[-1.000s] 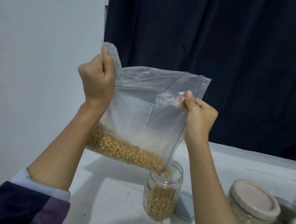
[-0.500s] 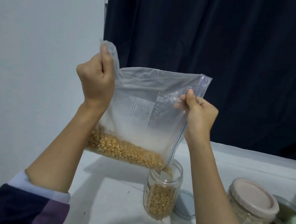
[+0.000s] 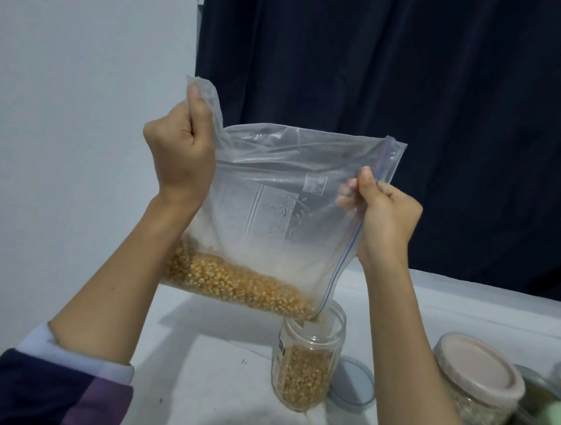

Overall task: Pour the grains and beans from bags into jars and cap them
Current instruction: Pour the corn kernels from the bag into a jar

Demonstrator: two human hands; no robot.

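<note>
**Head view: corn bag tipped over an open jar**

Head view shows the left hand (image 3: 180, 154) gripping the raised corner of a clear plastic zip bag (image 3: 282, 212), fingers curled round the film. The right hand (image 3: 387, 212) pinches the bag's blue-striped zip edge between thumb and fingers. Yellow corn kernels (image 3: 231, 284) lie along the bag's low side, whose corner dips into the mouth of a clear round jar (image 3: 307, 362), part full, on the white table (image 3: 215, 377). A grey round lid (image 3: 353, 384) lies just beside the jar; a pink-lidded jar (image 3: 477, 375) stands to the right.
</note>
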